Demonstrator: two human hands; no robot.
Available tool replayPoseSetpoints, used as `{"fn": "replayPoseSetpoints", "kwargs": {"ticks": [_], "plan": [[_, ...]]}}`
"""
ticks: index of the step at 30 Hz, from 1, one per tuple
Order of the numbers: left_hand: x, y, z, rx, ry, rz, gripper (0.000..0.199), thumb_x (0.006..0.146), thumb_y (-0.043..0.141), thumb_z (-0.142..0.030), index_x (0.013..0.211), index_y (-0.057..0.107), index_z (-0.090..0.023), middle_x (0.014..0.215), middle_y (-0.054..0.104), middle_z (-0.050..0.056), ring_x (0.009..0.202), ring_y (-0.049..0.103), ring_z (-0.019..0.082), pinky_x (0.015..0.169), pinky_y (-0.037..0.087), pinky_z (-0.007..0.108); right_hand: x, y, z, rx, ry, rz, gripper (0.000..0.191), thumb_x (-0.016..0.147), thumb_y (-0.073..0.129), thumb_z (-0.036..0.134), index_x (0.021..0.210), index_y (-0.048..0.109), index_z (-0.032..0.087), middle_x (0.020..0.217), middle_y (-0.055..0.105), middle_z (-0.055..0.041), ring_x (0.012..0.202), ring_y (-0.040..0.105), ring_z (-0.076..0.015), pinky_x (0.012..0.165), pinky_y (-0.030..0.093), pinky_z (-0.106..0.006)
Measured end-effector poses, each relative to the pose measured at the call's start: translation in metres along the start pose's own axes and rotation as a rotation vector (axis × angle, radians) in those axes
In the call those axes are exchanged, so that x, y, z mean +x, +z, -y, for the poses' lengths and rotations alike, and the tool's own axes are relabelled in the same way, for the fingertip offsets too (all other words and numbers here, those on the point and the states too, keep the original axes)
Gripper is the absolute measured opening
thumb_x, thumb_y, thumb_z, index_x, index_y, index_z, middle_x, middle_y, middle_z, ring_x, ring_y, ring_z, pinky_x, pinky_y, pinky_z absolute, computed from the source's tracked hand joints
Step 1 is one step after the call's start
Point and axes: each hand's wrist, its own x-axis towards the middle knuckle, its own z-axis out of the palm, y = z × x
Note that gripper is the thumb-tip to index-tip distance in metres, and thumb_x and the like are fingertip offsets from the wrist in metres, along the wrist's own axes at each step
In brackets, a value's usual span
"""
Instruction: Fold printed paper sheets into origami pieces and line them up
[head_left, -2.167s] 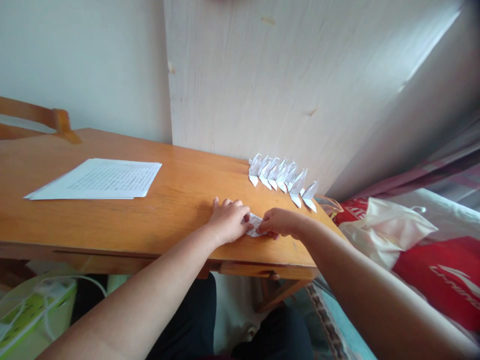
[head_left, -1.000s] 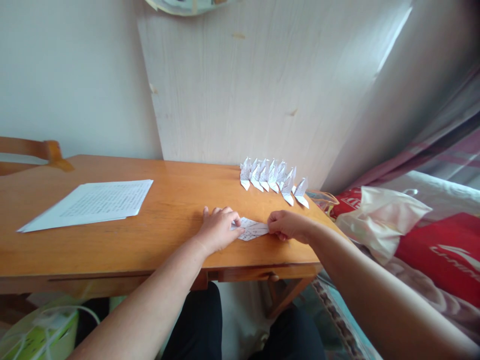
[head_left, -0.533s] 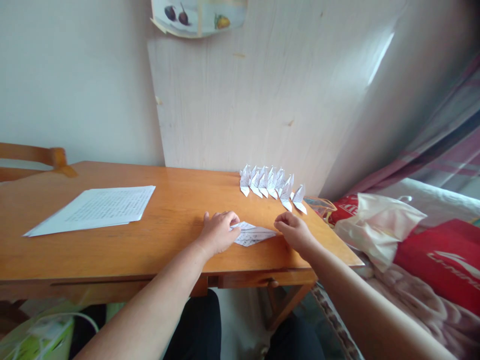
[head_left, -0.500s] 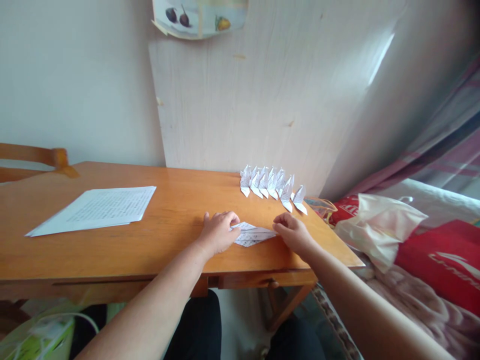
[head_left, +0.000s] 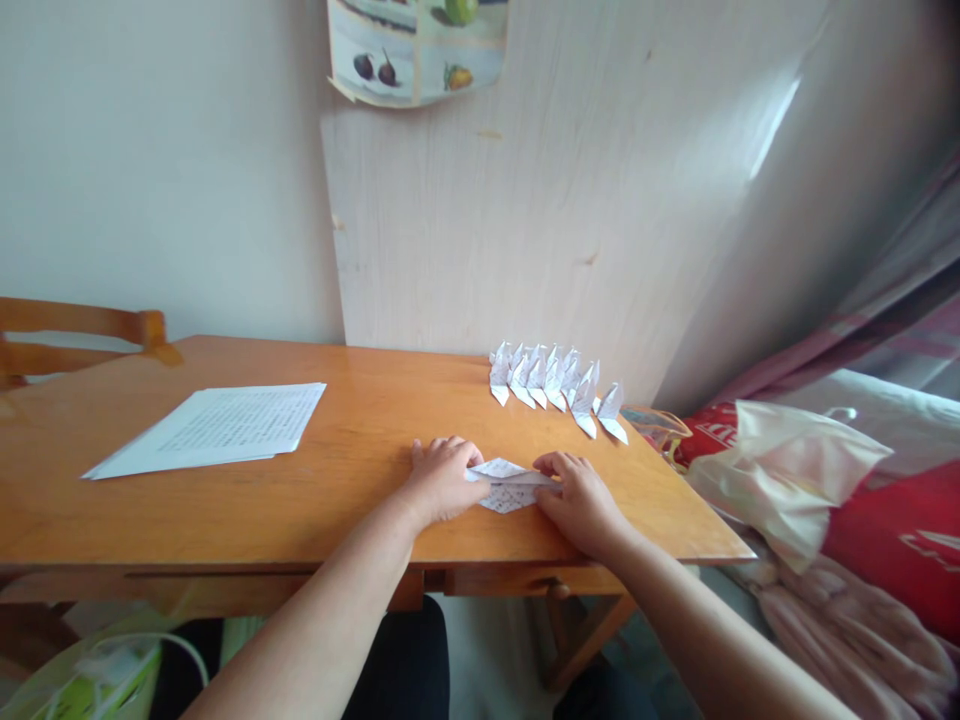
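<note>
A piece of folded printed paper (head_left: 507, 497), diamond-shaped with a long flap across its middle, lies near the front edge of the wooden table (head_left: 360, 450). On its left end, my left hand (head_left: 448, 482) is closed, thumb and fingers gripping the paper. My right hand (head_left: 579, 500) pinches the opposite end, its thumb low and index finger above. The tips of the paper are hidden under my fingers. Beyond my hands stand several folded paper cranes (head_left: 585, 398) in a cluster near the wall.
A stack of printed sheets (head_left: 217, 425) lies on the left of the table. A wooden chair back (head_left: 82, 325) stands behind it. Right of the table are a cream bag (head_left: 787, 470) and a red bag (head_left: 900, 530). A drawer knob (head_left: 557, 590) sticks out below.
My right hand has shifted left along the paper and now covers more of its right end. My left hand still grips the left end. The whole view has tilted slightly upward.
</note>
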Motion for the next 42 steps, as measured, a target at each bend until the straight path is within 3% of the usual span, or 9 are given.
{"fn": "replayPoseSetpoints", "kwargs": {"ticks": [5,10,13,20,25,30,35,39,42], "plan": [[-0.003,-0.002,-0.002,-0.057,0.029,-0.006,0.017,0.074,0.064,-0.03,0.09,0.059,-0.027,0.093,0.069,-0.002,0.096,0.059,0.026,0.099,0.034,0.05,-0.003,0.0,-0.002,0.167,0.005,-0.022,0.03,0.079,0.056,0.016,0.108,0.063,0.02,0.109,0.068,-0.0078,0.106,0.058,-0.0244,0.092,0.045,-0.038],[-0.005,-0.002,-0.004,-0.148,0.09,-0.034,0.014,0.082,0.061,-0.032,0.094,0.057,-0.027,0.092,0.07,-0.004,0.088,0.061,0.022,0.1,0.034,0.047,0.002,-0.001,-0.002,0.413,0.121,0.003,0.043,0.089,0.057,0.045,0.126,0.058,0.022,0.131,0.061,-0.0112,0.123,0.056,-0.0251,0.092,0.049,-0.036],[-0.006,-0.002,-0.005,-0.168,0.122,-0.053,0.014,0.082,0.061,-0.029,0.095,0.057,-0.027,0.092,0.069,-0.004,0.089,0.06,0.021,0.097,0.036,0.043,0.01,-0.003,0.003,0.392,0.111,0.045,0.049,0.086,0.062,0.046,0.127,0.06,0.019,0.121,0.068,-0.0122,0.112,0.062,-0.0259,0.088,0.049,-0.036],[-0.005,-0.007,-0.008,-0.179,0.151,-0.117,0.015,0.081,0.061,-0.026,0.095,0.056,-0.026,0.094,0.069,-0.003,0.095,0.059,0.022,0.107,0.028,0.047,0.021,-0.012,0.021,0.296,0.09,0.123,0.014,0.083,0.06,0.03,0.088,0.07,0.021,0.082,0.072,-0.0022,0.076,0.063,-0.0186,0.069,0.045,-0.028],[-0.008,-0.012,-0.011,-0.184,0.183,-0.173,0.027,0.081,0.069,-0.033,0.103,0.056,-0.028,0.107,0.069,-0.002,0.105,0.059,0.024,0.116,0.011,0.054,0.02,-0.013,0.024,0.158,-0.003,-0.018,0.011,0.087,0.058,0.03,0.085,0.067,0.024,0.082,0.07,-0.0012,0.079,0.061,-0.0196,0.07,0.042,-0.028],[-0.008,-0.01,-0.01,-0.066,0.217,-0.262,0.018,0.083,0.067,-0.027,0.099,0.059,-0.029,0.103,0.069,-0.002,0.107,0.057,0.023,0.118,0.005,0.054,0.011,-0.006,0.023,-0.078,-0.186,-0.198,0.01,0.09,0.058,0.025,0.091,0.068,0.025,0.097,0.069,-0.0054,0.097,0.058,-0.0251,0.086,0.038,-0.038],[-0.007,-0.004,-0.007,0.005,0.283,-0.139,0.017,0.081,0.068,-0.029,0.096,0.061,-0.027,0.105,0.067,0.002,0.106,0.056,0.026,0.114,0.018,0.053,-0.005,0.002,0.02,-0.123,-0.227,-0.138,0.014,0.086,0.06,0.018,0.094,0.068,0.026,0.111,0.065,-0.0064,0.102,0.057,-0.0253,0.087,0.038,-0.038],[-0.007,-0.004,-0.005,-0.035,0.363,-0.026,0.021,0.077,0.067,-0.025,0.096,0.061,-0.025,0.102,0.065,0.004,0.102,0.058,0.025,0.099,0.037,0.042,-0.012,0.001,0.019,-0.116,-0.197,-0.011,0.015,0.083,0.061,0.016,0.094,0.065,0.025,0.102,0.069,-0.0035,0.097,0.06,-0.0233,0.087,0.038,-0.036],[-0.007,-0.006,-0.005,-0.054,0.374,0.011,0.02,0.077,0.064,-0.023,0.096,0.061,-0.024,0.101,0.065,0.004,0.099,0.059,0.024,0.088,0.042,0.036,-0.014,-0.002,0.02,-0.103,-0.194,0.03,0.013,0.083,0.061,0.019,0.096,0.064,0.024,0.097,0.069,-0.0034,0.096,0.061,-0.0229,0.091,0.037,-0.037]]}}
